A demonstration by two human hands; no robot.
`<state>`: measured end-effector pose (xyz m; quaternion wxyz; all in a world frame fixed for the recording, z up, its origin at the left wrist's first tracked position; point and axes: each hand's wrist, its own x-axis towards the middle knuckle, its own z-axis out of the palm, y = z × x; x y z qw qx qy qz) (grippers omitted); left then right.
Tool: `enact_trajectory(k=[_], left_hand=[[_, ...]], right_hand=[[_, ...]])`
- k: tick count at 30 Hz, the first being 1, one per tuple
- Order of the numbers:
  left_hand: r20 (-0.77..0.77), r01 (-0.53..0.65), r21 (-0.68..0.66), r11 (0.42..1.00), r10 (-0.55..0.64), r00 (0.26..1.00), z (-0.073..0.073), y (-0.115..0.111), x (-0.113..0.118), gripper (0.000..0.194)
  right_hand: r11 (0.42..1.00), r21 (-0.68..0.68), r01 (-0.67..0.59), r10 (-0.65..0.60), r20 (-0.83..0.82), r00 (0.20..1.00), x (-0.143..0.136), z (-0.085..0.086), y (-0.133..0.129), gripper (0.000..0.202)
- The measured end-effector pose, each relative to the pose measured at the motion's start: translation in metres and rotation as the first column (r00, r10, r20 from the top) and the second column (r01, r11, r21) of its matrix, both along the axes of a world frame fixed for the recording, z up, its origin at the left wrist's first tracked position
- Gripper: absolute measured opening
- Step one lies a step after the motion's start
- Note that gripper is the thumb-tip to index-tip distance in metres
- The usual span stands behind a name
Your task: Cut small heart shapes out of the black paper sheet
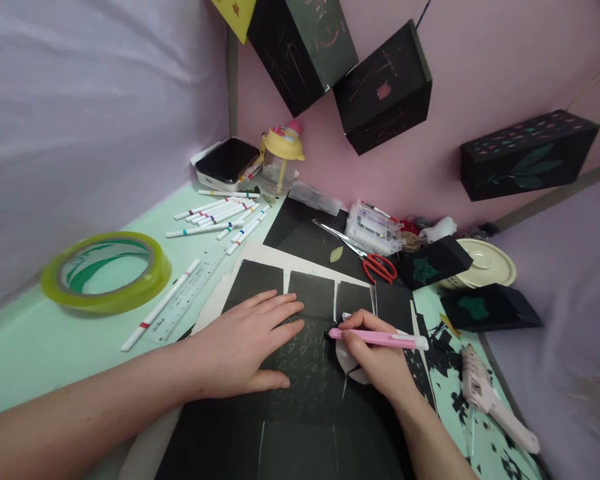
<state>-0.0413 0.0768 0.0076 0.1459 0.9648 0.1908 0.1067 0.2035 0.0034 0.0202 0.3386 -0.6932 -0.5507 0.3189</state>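
Observation:
A large black sheet (300, 440) lies in front of me, with slots at its far edge and rows of small shapes drawn on its middle. My left hand (250, 343) rests flat on the sheet, fingers spread, left of the drawn shapes. A pink pen-like tool (380, 338) is pinched in my right hand (375, 353); its dark tip points left and is at the right side of the shapes. Under my right hand a round cut-out area (350, 370) shows pale. Whether the tip touches the sheet cannot be made out.
At the left are yellow-green tape (105, 300), a ruler (190, 300) and several white markers (220, 210). Farther back stand a phone (229, 160) and a cup (280, 163). Red scissors (379, 268) lie beyond the sheet; a glue gun (497, 407) lies right among black scraps. Black boxes (385, 90) hang above.

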Motion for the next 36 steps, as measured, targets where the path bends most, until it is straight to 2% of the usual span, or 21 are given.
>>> enact_trajectory(k=[6, 27, 36], left_hand=[[0.01, -0.002, -0.014, 1.0, 0.002, 1.0, -0.0005, -0.0001, 0.0, 0.069], [0.028, -0.003, -0.011, 1.0, 0.003, 1.0, -0.002, 0.0001, -0.0004, 0.071], [0.025, -0.004, -0.007, 1.0, 0.004, 1.0, -0.0011, -0.0002, -0.0006, 0.071]], right_hand=[[0.999, -0.036, 0.005, -0.006, -0.005, 1.0, 0.0002, 0.0012, 0.003, 0.012], [0.998, -0.008, 0.064, -0.064, -0.042, 0.997, -0.0007, -0.002, 0.0041, 0.017], [0.999, 0.001, 0.035, -0.035, -0.033, 0.999, -0.0009, -0.0001, 0.0019, 0.015]])
